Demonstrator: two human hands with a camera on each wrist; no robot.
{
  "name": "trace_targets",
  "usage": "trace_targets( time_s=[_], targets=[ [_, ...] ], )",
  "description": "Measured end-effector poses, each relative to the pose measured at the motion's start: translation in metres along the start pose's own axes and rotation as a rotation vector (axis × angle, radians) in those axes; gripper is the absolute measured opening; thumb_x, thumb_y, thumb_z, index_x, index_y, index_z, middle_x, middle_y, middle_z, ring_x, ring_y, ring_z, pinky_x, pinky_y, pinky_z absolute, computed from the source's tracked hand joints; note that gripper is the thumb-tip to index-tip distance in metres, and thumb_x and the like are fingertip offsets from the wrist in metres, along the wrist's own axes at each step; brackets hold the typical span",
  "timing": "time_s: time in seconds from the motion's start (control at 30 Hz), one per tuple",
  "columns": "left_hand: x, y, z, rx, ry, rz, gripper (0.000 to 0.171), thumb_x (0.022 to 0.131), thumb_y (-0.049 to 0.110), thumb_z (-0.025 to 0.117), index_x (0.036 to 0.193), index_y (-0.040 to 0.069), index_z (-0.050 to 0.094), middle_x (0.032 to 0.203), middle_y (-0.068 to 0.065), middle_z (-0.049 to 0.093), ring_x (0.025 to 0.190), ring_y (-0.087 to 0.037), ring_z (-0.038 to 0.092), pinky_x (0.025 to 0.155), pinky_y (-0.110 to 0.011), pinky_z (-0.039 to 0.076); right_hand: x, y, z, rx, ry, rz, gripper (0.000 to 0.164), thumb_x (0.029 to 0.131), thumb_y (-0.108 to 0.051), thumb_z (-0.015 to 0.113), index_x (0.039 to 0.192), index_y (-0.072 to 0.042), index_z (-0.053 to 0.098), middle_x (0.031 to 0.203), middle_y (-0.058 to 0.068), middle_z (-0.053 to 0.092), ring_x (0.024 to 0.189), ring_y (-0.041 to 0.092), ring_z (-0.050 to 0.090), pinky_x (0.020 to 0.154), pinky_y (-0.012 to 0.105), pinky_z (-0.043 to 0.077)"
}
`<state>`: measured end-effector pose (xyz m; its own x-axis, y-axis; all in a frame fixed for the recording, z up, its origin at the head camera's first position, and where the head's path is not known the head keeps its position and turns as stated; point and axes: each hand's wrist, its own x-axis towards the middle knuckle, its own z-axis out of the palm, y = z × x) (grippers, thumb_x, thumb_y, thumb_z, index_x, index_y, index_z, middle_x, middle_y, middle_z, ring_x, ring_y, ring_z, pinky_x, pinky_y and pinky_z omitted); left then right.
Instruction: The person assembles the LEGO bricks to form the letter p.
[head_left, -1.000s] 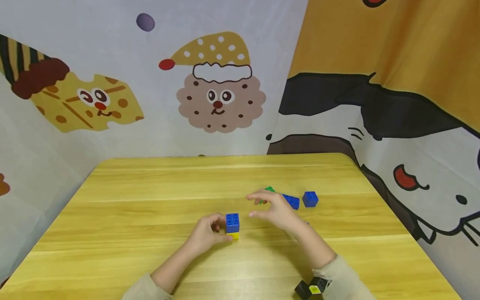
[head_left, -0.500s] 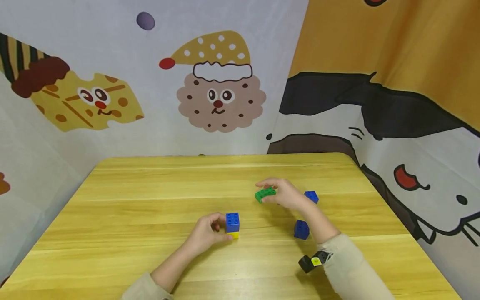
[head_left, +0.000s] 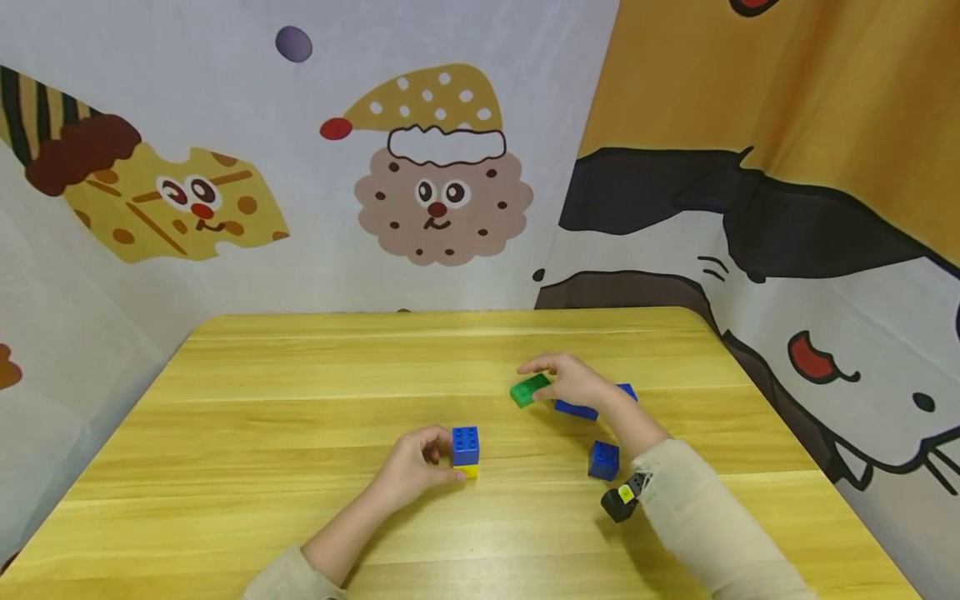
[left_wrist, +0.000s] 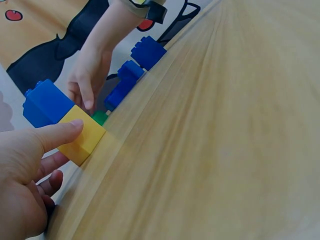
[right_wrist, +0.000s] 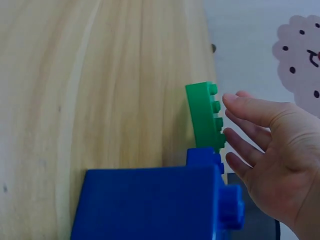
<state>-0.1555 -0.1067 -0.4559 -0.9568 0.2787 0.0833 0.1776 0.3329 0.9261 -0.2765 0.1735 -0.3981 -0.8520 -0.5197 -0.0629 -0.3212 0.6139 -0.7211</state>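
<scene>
My left hand (head_left: 411, 468) pinches the yellow toy brick (head_left: 467, 472) at the bottom of a small stack, its thumb lying on the near face in the left wrist view. On top of that sits a blue brick (head_left: 465, 445) with studs. A long green brick (head_left: 530, 390) lies on the table, and my right hand (head_left: 576, 385) hovers at its right end. From the right wrist view, thumb and fingers of this hand are loosely bent beside the green brick's studs (right_wrist: 216, 106), apparently not gripping it.
A long blue brick (head_left: 577, 409) lies partly under the right hand, with another blue brick (head_left: 627, 390) behind the forearm. One more blue brick (head_left: 603, 461) stands nearer. A black wrist device (head_left: 621, 502) hangs at the right cuff above the wooden table (head_left: 300, 383).
My right hand has moved away from the stack, rightward and farther back, to the green brick. Its fingers now sit slightly off that brick. The left hand and its stack stay put.
</scene>
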Motion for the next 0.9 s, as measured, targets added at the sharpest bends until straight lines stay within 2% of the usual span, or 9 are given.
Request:
trace_targets(
  time_s=[0.07, 0.17, 0.33, 0.43, 0.9],
  targets=[
    [0.0, 0.001, 0.0, -0.001, -0.003, -0.004, 0.032, 0.067, 0.01, 0.087, 0.092, 0.011, 0.068, 0.079, -0.002, 0.059, 0.074, -0.018, 0.049, 0.064, -0.026, 0.043, 0.002, 0.002, 0.0, 0.003, -0.007, 0.01, 0.045, 0.082, 0.001, 0.073, 0.125, -0.005, 0.063, 0.126, 0.01, 0.059, 0.124, 0.033, 0.046, 0.105, 0.052, 0.03],
    [0.0, 0.001, 0.0, -0.002, -0.007, -0.004, 0.032, 0.067, 0.009, 0.087, 0.093, 0.011, 0.067, 0.079, -0.002, 0.058, 0.074, -0.018, 0.049, 0.064, -0.026, 0.043, 0.003, 0.004, 0.001, 0.017, -0.017, 0.026, 0.044, 0.082, 0.002, 0.073, 0.124, -0.005, 0.063, 0.125, 0.01, 0.059, 0.121, 0.035, 0.047, 0.1, 0.052, 0.036],
    [-0.001, 0.001, 0.0, 0.001, -0.008, -0.006, 0.032, 0.067, 0.01, 0.087, 0.092, 0.011, 0.067, 0.079, -0.002, 0.058, 0.074, -0.018, 0.049, 0.063, -0.026, 0.042, 0.006, 0.007, 0.004, 0.037, -0.047, 0.039, 0.043, 0.081, 0.005, 0.072, 0.123, -0.003, 0.064, 0.123, 0.012, 0.06, 0.109, 0.031, 0.055, 0.084, 0.04, 0.049],
    [-0.001, 0.001, -0.001, -0.001, -0.01, -0.008, 0.032, 0.067, 0.01, 0.087, 0.092, 0.011, 0.067, 0.079, -0.002, 0.058, 0.074, -0.018, 0.049, 0.063, -0.026, 0.042, 0.008, 0.011, 0.005, 0.016, -0.05, 0.05, 0.043, 0.08, 0.005, 0.073, 0.121, -0.006, 0.065, 0.122, 0.013, 0.06, 0.105, 0.027, 0.057, 0.081, 0.035, 0.05],
    [-0.001, 0.0, -0.001, -0.002, -0.008, 0.001, 0.032, 0.067, 0.011, 0.087, 0.092, 0.011, 0.067, 0.079, -0.003, 0.058, 0.074, -0.018, 0.049, 0.063, -0.026, 0.042, 0.007, 0.015, 0.006, -0.012, 0.001, 0.063, 0.04, 0.081, 0.001, 0.074, 0.119, -0.01, 0.067, 0.121, 0.011, 0.06, 0.102, 0.027, 0.057, 0.079, 0.036, 0.05]
  ],
)
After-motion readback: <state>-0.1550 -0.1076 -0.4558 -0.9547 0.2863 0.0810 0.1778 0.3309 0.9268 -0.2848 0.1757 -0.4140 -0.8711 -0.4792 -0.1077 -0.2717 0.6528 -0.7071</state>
